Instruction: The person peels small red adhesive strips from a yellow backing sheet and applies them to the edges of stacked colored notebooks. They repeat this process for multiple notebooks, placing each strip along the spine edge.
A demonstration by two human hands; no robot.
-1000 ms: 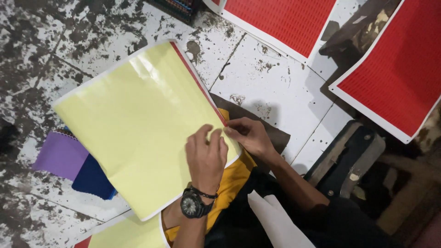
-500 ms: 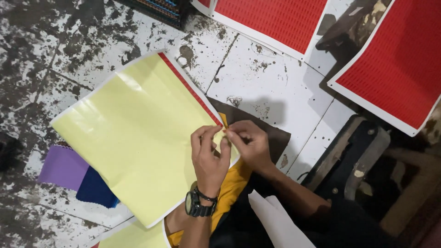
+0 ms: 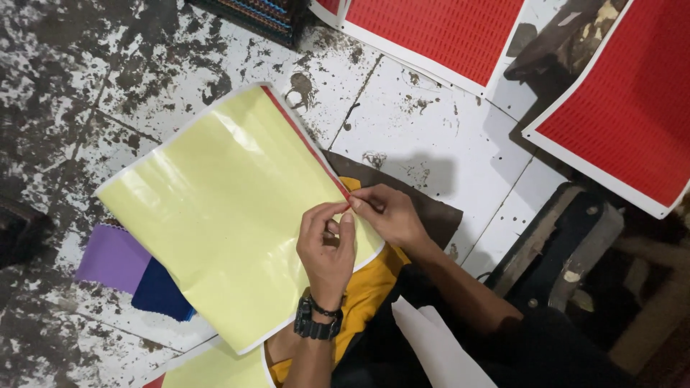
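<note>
Two red, white-bordered printed label sheets (image 3: 431, 32) (image 3: 625, 108) lie on the floor at the top right.
</note>
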